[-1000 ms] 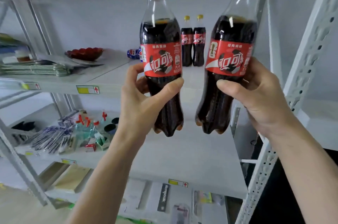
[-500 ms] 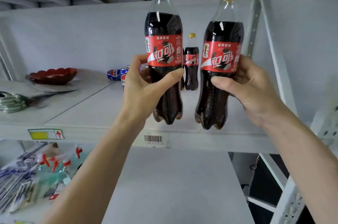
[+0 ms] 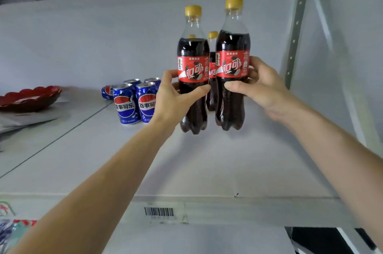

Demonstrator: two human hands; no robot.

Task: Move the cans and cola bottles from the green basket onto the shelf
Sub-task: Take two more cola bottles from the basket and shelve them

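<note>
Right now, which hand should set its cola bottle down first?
Probably the right hand: its bottle looks closer to the two standing bottles. The left hand sits tight beside the cans.

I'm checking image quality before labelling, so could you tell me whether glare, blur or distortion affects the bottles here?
Head view: small highlights glint on both held bottles; labels stay legible. Wide-angle bending curves the shelf edge and upright. Cans sharp; lighting soft, shadows faint.
</note>
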